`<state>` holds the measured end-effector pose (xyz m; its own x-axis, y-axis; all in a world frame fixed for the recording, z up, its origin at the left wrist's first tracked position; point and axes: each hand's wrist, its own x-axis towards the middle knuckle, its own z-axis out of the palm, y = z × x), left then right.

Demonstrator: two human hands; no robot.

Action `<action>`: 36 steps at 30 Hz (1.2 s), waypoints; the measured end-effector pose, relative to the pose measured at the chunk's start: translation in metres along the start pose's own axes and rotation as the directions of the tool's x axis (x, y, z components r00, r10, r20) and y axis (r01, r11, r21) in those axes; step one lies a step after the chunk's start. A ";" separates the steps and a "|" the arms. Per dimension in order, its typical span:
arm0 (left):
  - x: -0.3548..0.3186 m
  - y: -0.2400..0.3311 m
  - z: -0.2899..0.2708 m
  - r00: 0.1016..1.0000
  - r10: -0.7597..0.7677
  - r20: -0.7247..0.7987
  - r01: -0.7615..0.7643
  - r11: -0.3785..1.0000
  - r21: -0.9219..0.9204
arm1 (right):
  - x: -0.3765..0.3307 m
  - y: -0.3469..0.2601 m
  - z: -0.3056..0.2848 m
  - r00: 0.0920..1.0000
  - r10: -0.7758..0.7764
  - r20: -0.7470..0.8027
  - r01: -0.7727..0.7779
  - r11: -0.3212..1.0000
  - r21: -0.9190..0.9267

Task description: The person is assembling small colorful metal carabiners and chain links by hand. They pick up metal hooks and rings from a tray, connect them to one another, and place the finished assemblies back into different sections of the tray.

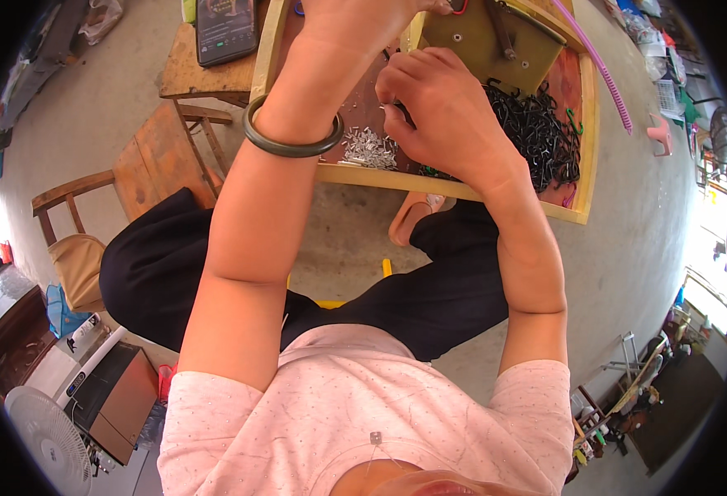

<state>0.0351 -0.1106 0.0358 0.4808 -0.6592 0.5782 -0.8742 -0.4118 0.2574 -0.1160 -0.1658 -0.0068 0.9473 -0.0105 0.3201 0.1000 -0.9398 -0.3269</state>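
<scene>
My left hand (372, 15) reaches over the wooden-rimmed work tray (463, 188) at the top edge, which cuts off part of it. Its fingertips are drawn together beside a small red curved piece (460, 7); whether they grip that piece is unclear. Closer to me, my right hand (444, 112) hangs over the tray with fingers curled inward. Whatever it pinches is hidden. Below its fingers lies a heap of small silvery pieces (369, 150). To its right spreads a tangled pile of black hook-shaped pieces (539, 136). A yellowish metal plate with a bar (463, 41) stands just beyond.
A phone (226, 33) rests on a wooden stool (202, 73) left of the tray. A wooden chair (161, 157) stands at my left. A purple coiled cord (603, 66) runs past the tray's right side. A pink stool (659, 135) is farther right.
</scene>
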 end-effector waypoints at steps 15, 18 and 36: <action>-0.003 -0.007 0.012 0.991 0.071 -0.111 -0.069 0.997 0.025 | 0.021 0.047 -0.057 0.846 -0.004 -0.534 -0.067 0.991 -0.113; -0.003 -0.005 0.011 0.990 0.072 -0.125 -0.074 0.997 -0.005 | 0.030 0.054 -0.048 0.828 -0.011 -0.561 -0.045 0.995 -0.086; -0.005 -0.011 0.014 0.981 0.102 -0.164 -0.110 0.993 -0.035 | 0.039 0.053 -0.046 0.863 0.106 -0.495 -0.117 0.993 0.008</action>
<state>0.0434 -0.1118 0.0197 0.3710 -0.5857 0.7206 -0.9234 -0.3147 0.2196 -0.0876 -0.2315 0.0296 0.6773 -0.2772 0.6814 -0.0091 -0.9293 -0.3691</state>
